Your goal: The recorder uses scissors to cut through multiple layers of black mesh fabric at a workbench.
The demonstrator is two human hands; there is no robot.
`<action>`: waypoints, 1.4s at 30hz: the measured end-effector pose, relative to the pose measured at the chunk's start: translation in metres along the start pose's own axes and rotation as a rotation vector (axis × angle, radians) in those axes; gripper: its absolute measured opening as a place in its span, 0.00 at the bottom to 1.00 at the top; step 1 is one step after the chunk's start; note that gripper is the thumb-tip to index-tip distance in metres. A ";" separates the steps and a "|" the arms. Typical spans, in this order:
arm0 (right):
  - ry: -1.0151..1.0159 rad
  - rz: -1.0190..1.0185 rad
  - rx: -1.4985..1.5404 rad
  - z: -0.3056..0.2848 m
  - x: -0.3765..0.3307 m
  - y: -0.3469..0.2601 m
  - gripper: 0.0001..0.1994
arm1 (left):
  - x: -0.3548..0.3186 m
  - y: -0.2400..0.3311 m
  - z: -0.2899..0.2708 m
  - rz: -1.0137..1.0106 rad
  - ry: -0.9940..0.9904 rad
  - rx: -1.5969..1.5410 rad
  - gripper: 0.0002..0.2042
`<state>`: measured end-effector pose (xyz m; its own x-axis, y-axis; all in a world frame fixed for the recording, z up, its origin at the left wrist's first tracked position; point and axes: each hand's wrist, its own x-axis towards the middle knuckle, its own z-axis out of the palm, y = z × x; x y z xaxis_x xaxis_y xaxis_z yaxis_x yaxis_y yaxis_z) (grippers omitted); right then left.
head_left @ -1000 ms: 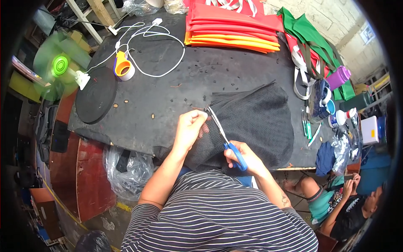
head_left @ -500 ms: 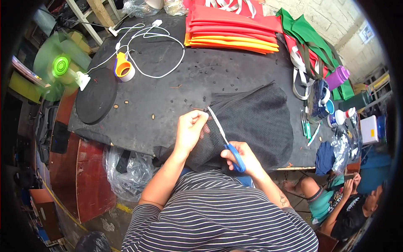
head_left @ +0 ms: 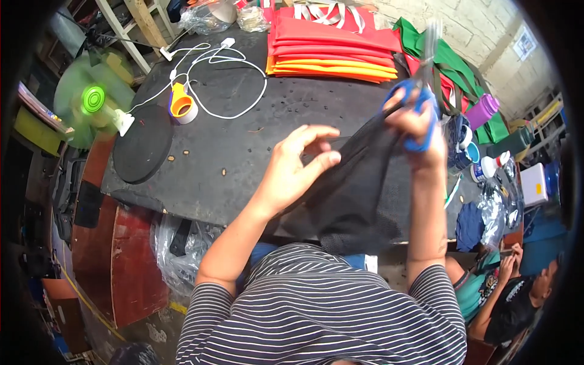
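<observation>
My right hand (head_left: 420,135), blurred by motion, is raised over the right side of the table and closed round the blue-handled scissors (head_left: 431,52). Their blades point up and away from me. A black mesh fabric (head_left: 359,198) stretches from beside that hand down to the near table edge, its upper part drawn up in a slanting fold. The right fingers seem to pinch its top corner too, though the blur hides the grip. Left of the mesh, my left hand (head_left: 292,167) hovers with thumb and fingers apart, holding nothing.
At the back lies a stack of red and orange fabric pieces (head_left: 331,58). A tape dispenser (head_left: 182,108), white cable (head_left: 263,82) and black disc (head_left: 141,146) are left, beside a spinning fan (head_left: 91,100). Right are a purple bottle (head_left: 483,111) and a seated person (head_left: 505,298).
My right hand has swung up and away to the right with the scissors, and the mesh has been pulled up after it. My left hand has let go of the mesh and opened.
</observation>
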<state>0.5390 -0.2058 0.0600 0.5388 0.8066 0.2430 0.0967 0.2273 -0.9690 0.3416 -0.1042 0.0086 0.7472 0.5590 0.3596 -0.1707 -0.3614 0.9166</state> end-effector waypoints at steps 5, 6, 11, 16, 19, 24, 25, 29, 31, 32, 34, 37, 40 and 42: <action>0.055 -0.152 0.251 -0.113 0.039 -0.067 0.07 | -0.047 -0.016 0.022 0.138 -0.044 0.300 0.30; 0.044 -0.360 0.181 -0.136 0.039 -0.070 0.07 | -0.054 -0.024 0.028 0.195 -0.017 0.333 0.27; 0.181 -0.338 -0.041 -0.131 0.029 -0.105 0.09 | -0.055 -0.031 0.019 -0.011 -0.204 0.053 0.09; 0.250 -0.238 -0.303 -0.130 0.010 -0.095 0.12 | -0.038 -0.017 -0.005 -0.533 -0.378 -0.886 0.08; 0.281 -0.061 -0.318 -0.139 0.007 -0.072 0.12 | -0.035 -0.014 -0.012 -0.489 -0.318 -0.690 0.13; 0.298 0.046 -0.276 -0.134 -0.007 -0.055 0.14 | -0.046 -0.003 -0.011 0.056 -0.088 0.467 0.15; 0.306 0.046 -0.301 -0.136 -0.011 -0.056 0.13 | -0.047 -0.005 -0.016 0.175 -0.099 0.605 0.13; 0.253 0.030 -0.301 -0.132 -0.027 -0.065 0.12 | -0.059 0.001 -0.026 0.008 -0.159 0.100 0.13; 0.235 -0.027 -0.247 -0.125 -0.033 -0.077 0.14 | -0.062 0.038 -0.035 -0.625 -0.364 -0.592 0.13; 0.211 0.012 -0.228 -0.128 -0.036 -0.083 0.15 | -0.060 0.041 -0.042 -0.607 -0.542 -0.777 0.14; 0.115 0.059 -0.220 -0.121 -0.037 -0.098 0.16 | -0.066 0.040 -0.044 -0.604 -0.501 -1.042 0.13; 0.189 0.082 -0.357 -0.130 -0.027 -0.086 0.18 | -0.056 0.012 -0.034 -0.241 -0.409 -0.612 0.21; 0.078 0.175 -0.535 -0.124 0.005 -0.025 0.16 | -0.054 -0.015 -0.030 -0.537 -0.196 -0.407 0.14; 0.094 0.180 -0.496 -0.122 0.019 0.027 0.14 | -0.055 -0.052 -0.022 -0.429 -0.099 -0.288 0.09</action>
<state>0.6537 -0.2504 0.0333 0.6542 0.7512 0.0877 0.3670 -0.2139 -0.9053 0.2947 -0.0998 -0.0549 0.8435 0.5333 -0.0644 0.0051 0.1121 0.9937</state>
